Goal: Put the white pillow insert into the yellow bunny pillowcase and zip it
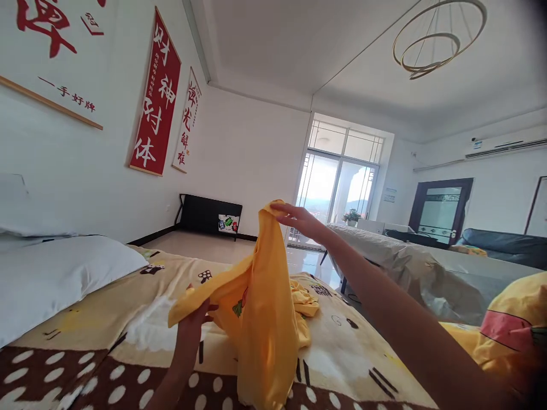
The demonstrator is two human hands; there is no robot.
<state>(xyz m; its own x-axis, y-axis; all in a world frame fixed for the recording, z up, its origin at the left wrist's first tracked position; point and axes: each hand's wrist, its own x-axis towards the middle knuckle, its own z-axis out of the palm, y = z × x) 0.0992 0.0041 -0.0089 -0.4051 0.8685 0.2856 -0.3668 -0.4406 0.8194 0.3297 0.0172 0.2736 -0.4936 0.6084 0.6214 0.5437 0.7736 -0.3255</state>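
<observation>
A yellow cloth (273, 302) with a carrot-like print hangs in folds above the bed, its lower end reaching down to the blanket. My right hand (297, 219) is raised and pinches the cloth's top corner. Lower and to the left, my left hand (192, 322) grips another edge, its fingers partly hidden by the fabric. Between the two hands the cloth spreads into a fold. Whether it is a garment or a cover, I cannot tell. More crumpled yellow fabric (305, 299) lies on the blanket just behind it.
Beneath is a cream and brown patterned blanket (354, 353). A white pillow (72, 270) lies at the left. At the right edge sits a yellow stuffed item (513, 307) with a pink band. Behind stand a plastic-covered table (410, 267) and a black folding piece (200, 216).
</observation>
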